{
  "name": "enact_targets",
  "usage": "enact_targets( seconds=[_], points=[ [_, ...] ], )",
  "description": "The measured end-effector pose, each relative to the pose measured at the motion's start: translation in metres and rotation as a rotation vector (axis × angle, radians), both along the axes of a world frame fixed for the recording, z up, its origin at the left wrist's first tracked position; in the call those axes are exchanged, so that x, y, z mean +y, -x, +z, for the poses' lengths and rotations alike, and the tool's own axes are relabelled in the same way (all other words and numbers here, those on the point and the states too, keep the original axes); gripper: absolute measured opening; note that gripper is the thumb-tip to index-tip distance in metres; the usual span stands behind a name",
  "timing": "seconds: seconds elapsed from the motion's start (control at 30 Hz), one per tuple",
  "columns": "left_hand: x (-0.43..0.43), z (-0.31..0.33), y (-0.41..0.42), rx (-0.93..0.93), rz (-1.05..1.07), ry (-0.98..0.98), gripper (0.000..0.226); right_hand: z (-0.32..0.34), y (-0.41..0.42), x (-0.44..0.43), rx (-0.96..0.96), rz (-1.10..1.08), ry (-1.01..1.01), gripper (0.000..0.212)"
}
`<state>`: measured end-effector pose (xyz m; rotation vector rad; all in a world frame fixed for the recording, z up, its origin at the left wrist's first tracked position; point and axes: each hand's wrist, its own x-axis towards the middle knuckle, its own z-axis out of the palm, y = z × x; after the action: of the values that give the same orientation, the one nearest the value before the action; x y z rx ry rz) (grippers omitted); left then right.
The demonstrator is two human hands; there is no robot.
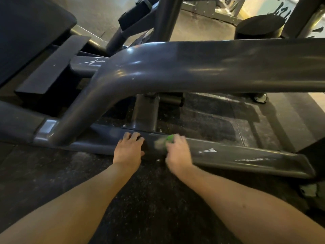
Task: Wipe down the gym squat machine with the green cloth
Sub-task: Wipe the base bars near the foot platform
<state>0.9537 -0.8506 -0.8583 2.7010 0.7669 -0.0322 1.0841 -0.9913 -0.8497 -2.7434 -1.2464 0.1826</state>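
Note:
The squat machine's dark grey frame fills the view. A thick bent tube [193, 67] crosses the middle, and a low base rail [246, 155] runs along the floor below it. My left hand [129, 151] rests on that rail with its fingers spread over the top. Just to the right, my right hand [178, 153] grips the green cloth [169, 138] and presses it against the rail. The cloth is blurred and mostly hidden by my fingers.
A black padded seat [26, 32] rises at the upper left. A short upright post [145, 113] joins the rail behind my hands. A black round weight [258, 27] sits at the far right. Dark speckled rubber flooring [153, 199] lies under my arms.

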Motion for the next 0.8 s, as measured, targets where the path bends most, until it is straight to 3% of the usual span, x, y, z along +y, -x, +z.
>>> enact_targets(
  seconds=[0.13, 0.23, 0.33, 0.47, 0.53, 0.6, 0.7, 0.8],
  points=[
    [-0.001, -0.001, 0.002, -0.02, 0.008, -0.025, 0.052, 0.001, 0.004, -0.004, 0.069, 0.181, -0.015, 0.039],
    [0.001, 0.0, 0.0, -0.027, -0.003, -0.012, 0.05, 0.004, -0.05, -0.009, 0.005, -0.002, 0.076, 0.031],
    [0.0, 0.0, -0.001, -0.005, 0.002, -0.015, 0.05, 0.004, -0.041, 0.009, -0.023, -0.138, 0.049, 0.029],
    [0.0, -0.001, 0.0, 0.022, 0.003, -0.059, 0.052, -0.013, 0.029, 0.015, 0.072, -0.016, -0.066, 0.045],
    [-0.001, 0.001, 0.0, 0.025, -0.003, -0.053, 0.053, -0.018, 0.03, -0.005, 0.108, 0.101, -0.06, 0.053],
    [-0.001, 0.003, -0.001, 0.046, -0.024, -0.019, 0.055, -0.023, 0.02, -0.032, 0.127, 0.188, -0.045, 0.048],
    [-0.002, 0.007, 0.002, 0.095, -0.052, 0.078, 0.066, -0.022, 0.019, -0.071, 0.211, 0.084, -0.107, 0.031],
    [-0.014, 0.007, 0.01, 0.031, -0.062, 0.093, 0.067, -0.013, 0.03, -0.098, 0.352, -0.087, -0.284, 0.035]
  ],
)
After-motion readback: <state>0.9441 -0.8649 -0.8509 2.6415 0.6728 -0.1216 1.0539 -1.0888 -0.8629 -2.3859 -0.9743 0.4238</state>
